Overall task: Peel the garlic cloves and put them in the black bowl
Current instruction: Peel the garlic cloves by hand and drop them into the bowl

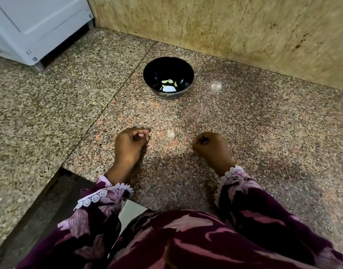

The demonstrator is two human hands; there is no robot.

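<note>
The black bowl (187, 74) stands on the granite counter toward the back, with several peeled pale garlic cloves (169, 84) at its bottom. My left hand (131, 145) rests on the counter in front of the bowl, fingers curled in, and nothing shows in it. My right hand (212, 147) rests about a hand's width to its right, fingers also curled. A pale garlic scrap (171, 133) lies on the counter between the two hands. A small blurred pale bit (190, 147) sits at my right fingertips; whether they touch it is unclear.
A tiled wall (225, 26) runs behind the bowl. A white appliance (36, 26) stands at the back left. The counter edge steps down at the near left (69, 171), beside my patterned sleeves.
</note>
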